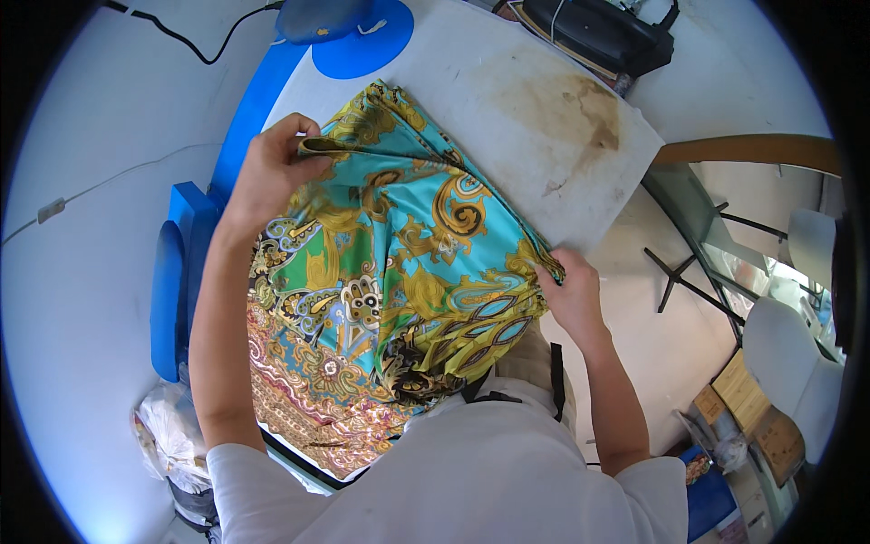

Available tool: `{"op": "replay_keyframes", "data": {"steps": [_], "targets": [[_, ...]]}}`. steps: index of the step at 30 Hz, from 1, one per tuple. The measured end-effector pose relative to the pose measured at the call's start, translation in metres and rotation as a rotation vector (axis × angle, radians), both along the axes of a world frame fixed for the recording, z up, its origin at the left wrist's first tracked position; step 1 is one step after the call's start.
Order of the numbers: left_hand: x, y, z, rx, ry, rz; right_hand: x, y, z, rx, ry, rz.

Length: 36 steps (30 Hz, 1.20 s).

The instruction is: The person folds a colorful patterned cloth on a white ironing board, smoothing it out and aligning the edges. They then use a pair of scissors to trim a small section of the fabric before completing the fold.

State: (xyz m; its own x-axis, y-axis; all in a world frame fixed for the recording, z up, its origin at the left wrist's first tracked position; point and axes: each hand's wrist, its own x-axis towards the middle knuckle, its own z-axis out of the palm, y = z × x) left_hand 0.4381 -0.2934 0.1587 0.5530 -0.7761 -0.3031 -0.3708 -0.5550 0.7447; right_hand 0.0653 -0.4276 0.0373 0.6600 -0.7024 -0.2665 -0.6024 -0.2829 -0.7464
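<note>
A glossy printed fabric (421, 231), turquoise, gold and green with paisley scrolls, is spread in front of me in folds. Pinched between thumb and fingers of my left hand (275, 170) is a folded, rolled-over edge at its upper left. At the right, my right hand (574, 292) grips the gathered layers of the other end of that edge. Between the hands the cloth sags in soft creases, and its lower part, patterned in red and brown, hangs towards my body. The top folded corner rests over the white-covered board (469, 81).
Brown stains mark the board's cover. A black appliance (591, 34) lies at the far edge, and a blue machine part (360, 41) stands at the far left. Plastic bags (173, 428) sit low by the left wall. Grey chairs (781, 347) and wooden boxes (741, 394) are at right.
</note>
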Motion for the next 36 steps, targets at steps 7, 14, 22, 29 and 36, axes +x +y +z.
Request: {"op": "replay_keyframes", "data": {"steps": [7,14,22,29,36], "targets": [[0.005,-0.009,0.04,0.138,0.01,-0.111,-0.002,-0.003,0.0,-0.009,-0.06,0.05],[0.026,-0.043,-0.098,0.002,-0.539,-0.311,-0.003,-0.003,0.0,0.008,-0.008,0.12],[0.003,-0.053,-0.094,0.03,-0.39,-0.128,-0.007,0.0,0.001,-0.007,-0.019,0.101],[-0.026,-0.008,0.022,0.423,-0.123,-0.171,-0.009,0.0,-0.003,-0.032,-0.053,0.096],[-0.078,0.007,0.061,0.22,0.023,-0.533,-0.007,-0.003,-0.001,-0.035,-0.043,0.095]]}}
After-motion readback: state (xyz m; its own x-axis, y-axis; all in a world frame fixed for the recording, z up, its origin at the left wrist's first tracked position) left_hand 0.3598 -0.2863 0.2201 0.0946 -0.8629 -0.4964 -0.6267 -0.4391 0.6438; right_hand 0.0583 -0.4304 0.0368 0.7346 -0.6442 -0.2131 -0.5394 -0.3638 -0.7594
